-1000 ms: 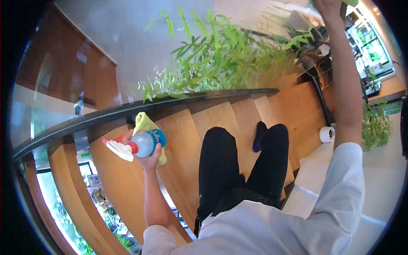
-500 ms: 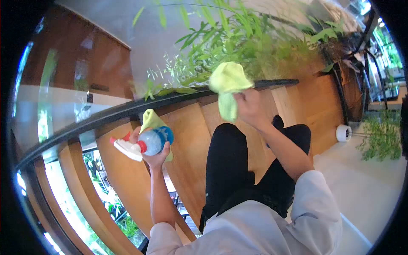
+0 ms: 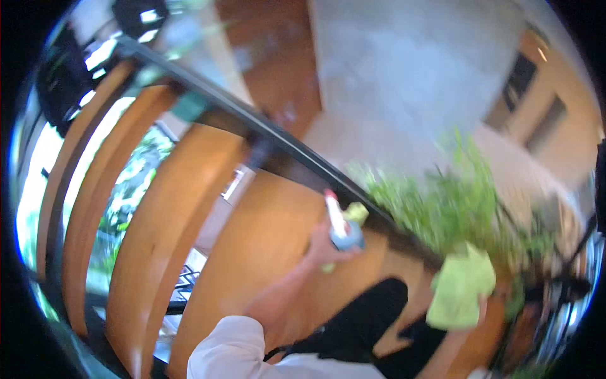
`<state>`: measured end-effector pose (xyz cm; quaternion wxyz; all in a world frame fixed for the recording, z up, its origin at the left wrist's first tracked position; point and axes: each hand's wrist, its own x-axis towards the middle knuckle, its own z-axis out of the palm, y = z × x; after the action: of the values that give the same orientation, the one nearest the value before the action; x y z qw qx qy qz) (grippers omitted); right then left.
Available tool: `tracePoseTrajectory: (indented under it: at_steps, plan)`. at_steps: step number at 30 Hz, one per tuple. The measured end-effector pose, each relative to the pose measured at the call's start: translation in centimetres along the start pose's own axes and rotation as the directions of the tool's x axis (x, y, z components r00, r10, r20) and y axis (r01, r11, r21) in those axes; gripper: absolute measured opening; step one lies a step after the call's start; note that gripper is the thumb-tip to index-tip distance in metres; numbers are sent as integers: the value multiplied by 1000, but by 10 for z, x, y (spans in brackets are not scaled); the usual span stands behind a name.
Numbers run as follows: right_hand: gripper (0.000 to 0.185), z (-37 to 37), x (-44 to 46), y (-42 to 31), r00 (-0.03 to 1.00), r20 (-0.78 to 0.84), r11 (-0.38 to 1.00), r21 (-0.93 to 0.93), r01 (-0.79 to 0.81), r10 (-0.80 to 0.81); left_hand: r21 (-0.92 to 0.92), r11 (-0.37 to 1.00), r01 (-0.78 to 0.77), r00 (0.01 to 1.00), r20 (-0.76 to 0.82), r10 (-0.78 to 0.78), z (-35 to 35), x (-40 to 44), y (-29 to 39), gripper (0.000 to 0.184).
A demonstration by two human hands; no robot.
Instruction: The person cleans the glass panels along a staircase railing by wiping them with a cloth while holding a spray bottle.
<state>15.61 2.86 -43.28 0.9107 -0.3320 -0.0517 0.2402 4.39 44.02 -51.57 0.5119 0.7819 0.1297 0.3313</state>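
My left hand (image 3: 323,245) is wrapped round a blue spray bottle (image 3: 347,237) with a white and red trigger head, over the wooden stair treads. A folded yellow-green cloth (image 3: 357,212) is gripped against that bottle in the same hand. On the right, a second yellow-green cloth (image 3: 462,287) hangs spread out from my right hand (image 3: 483,306). Most of that hand is hidden behind the fabric. Motion blurs both hands somewhat.
Wooden stair treads (image 3: 170,202) with open gaps climb to the left. A dark rail (image 3: 265,129) runs diagonally beside them. Beyond it grow green plants (image 3: 435,208) in front of a grey surface (image 3: 404,63). My legs in black trousers (image 3: 353,328) are on the stairs.
The view has swung left and tilted, so the stairs and rail sit differently. Both hands now appear lower and further right, still holding the bottle and cloths. The right-hand cloth now hangs spread wider.
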Motion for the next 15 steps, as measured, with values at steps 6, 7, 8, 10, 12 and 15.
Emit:
tracePoseTrajectory:
  at_steps: [6, 7, 8, 10, 12, 15]
  plan:
    - [71, -49, 12, 46, 943, -329, 984, -152, -98, 43, 54, 983, -175, 985, 5, 175, -6, 22, 13, 63]
    - [71, -45, 17, 47, 941, -334, 978, -170, -120, 57, 31, 984, -174, 985, -7, 174, -5, 21, 12, 63]
    - [71, -40, 21, 47, 939, -337, 973, -185, -140, 71, 11, 985, -171, 985, -14, 171, -9, 19, 18, 62]
    - [71, -33, 28, 46, 934, -348, 964, -212, -163, 81, 13, 989, -145, 989, -8, 145, -15, 19, 28, 62]
    - [71, -30, 29, 43, 931, -355, 956, -234, -174, 82, 47, 994, -100, 995, 29, 99, -18, 18, 31, 63]
    - [70, -30, 23, 31, 927, -372, 952, -262, -161, 54, 37, 991, -130, 991, 26, 129, -19, 17, 28, 63]
